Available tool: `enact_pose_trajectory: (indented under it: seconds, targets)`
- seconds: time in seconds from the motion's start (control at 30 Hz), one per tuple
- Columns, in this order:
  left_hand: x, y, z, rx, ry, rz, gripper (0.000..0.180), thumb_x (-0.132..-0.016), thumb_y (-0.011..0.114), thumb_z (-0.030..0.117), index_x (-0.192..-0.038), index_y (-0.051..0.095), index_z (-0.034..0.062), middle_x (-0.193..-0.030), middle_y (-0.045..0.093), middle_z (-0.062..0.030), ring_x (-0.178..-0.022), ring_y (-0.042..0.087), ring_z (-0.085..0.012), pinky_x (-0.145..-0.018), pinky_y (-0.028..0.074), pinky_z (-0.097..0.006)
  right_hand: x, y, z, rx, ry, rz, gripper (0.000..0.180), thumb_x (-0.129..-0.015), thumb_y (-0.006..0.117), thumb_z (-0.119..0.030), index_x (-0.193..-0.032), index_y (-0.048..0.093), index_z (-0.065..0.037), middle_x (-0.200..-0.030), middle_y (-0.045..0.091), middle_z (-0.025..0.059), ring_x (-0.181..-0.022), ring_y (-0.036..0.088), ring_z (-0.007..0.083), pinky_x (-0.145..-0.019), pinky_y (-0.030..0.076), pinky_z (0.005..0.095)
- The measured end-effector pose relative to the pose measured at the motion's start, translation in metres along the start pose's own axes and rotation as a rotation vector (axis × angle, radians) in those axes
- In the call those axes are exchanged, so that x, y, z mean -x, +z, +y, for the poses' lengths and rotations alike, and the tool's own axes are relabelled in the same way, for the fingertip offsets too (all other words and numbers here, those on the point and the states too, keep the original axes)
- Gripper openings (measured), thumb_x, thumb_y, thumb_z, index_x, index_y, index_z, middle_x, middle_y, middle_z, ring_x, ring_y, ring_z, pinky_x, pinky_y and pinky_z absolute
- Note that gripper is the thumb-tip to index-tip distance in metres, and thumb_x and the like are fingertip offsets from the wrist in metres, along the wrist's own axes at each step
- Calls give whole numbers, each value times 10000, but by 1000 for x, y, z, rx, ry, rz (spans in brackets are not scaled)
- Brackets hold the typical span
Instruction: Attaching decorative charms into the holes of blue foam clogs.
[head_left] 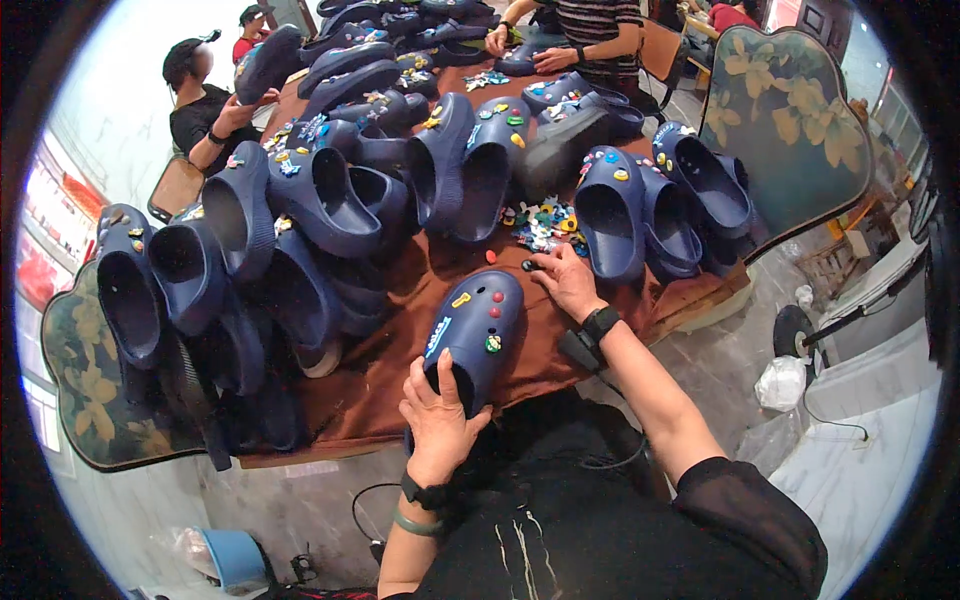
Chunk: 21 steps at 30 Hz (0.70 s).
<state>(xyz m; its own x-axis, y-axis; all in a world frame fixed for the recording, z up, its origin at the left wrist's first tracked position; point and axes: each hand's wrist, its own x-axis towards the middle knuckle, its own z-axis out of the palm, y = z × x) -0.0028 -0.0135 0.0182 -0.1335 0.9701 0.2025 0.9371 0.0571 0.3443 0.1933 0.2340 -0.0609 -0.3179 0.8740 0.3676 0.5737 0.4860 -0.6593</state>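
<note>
A navy clog (468,335) lies toe-away at the near edge of the cloth, decorated with a few charms, among them red and yellow ones, with some holes bare. My left hand (440,415) grips it by the open heel end, the thumb inside the opening. Beyond the clog's right side, my right hand (568,285) pinches a small dark round charm (528,266) close to the cloth. A loose heap of colourful charms (548,224) lies just past those fingers. One red charm (490,257) rests alone on the cloth.
Navy clogs (325,205) are piled across the left and far table, with more clogs (612,225) to the right. Brown cloth (385,375) covers the tabletop. Co-workers handle clogs at the far left and far side. A blue bucket (235,558) stands on the floor.
</note>
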Motion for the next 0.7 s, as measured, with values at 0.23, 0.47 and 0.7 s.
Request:
enact_pose_trajectory:
  seconds: [0.23, 0.47, 0.7]
  targets:
    - [0, -5, 5, 13, -41, -45, 1189, -636, 858, 279, -1512, 65, 147, -1429, 200, -241, -1261, 314, -446, -949, 349, -578, -3, 1, -12, 146, 31, -1, 240, -826, 726, -284, -999, 664, -130, -1060, 512, 121, -936, 608, 320, -800, 513, 424]
    - [0, -5, 4, 8, -31, -23, 1172, -627, 859, 306, -1510, 100, 168, -1422, 215, -247, -1247, 318, -432, -915, 349, -566, 2, 13, -12, 163, -58, 147, 220, -787, 744, -166, -955, 623, -94, -1064, 503, 128, -1042, 552, 334, -834, 501, 429]
    - [2, -5, 2, 24, -31, -17, 1173, -633, 859, 288, -1510, 93, 158, -1431, 204, -247, -1262, 306, -445, -950, 335, -580, 12, 5, -23, -299, 13, 67, 194, -825, 702, -60, -1009, 649, -30, -909, 664, 99, -822, 660, 218, -715, 526, 325]
